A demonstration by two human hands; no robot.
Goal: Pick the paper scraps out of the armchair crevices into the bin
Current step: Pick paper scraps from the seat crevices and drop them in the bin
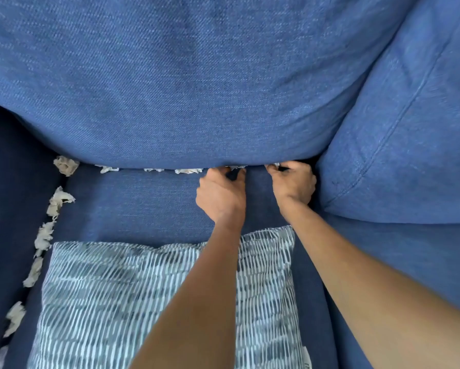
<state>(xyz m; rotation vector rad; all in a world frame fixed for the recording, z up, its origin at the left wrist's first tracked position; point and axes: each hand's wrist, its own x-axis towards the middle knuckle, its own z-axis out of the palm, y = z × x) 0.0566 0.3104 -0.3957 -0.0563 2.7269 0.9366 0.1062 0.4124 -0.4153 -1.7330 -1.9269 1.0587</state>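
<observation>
Hands work the rear crevice where back cushion point(197, 89) meets seat point(143, 203): left hand point(221, 194) and right hand point(294, 182) each curl fingertips into the seam, apparently pinching paper scraps point(188, 170), though the grip itself is hidden. Scraps are white, crumpled, torn; more line the left-side crevice point(59, 199) beside a striped pillow point(143, 302). Bin not visible.

Fingertips of left hand point(221, 194) and right hand point(294, 182) concealed in rear crevice, paper scraps point(188, 170) partly buried beneath back cushion point(170, 89), patterned pillow point(143, 302) cropped by bottom edge
</observation>
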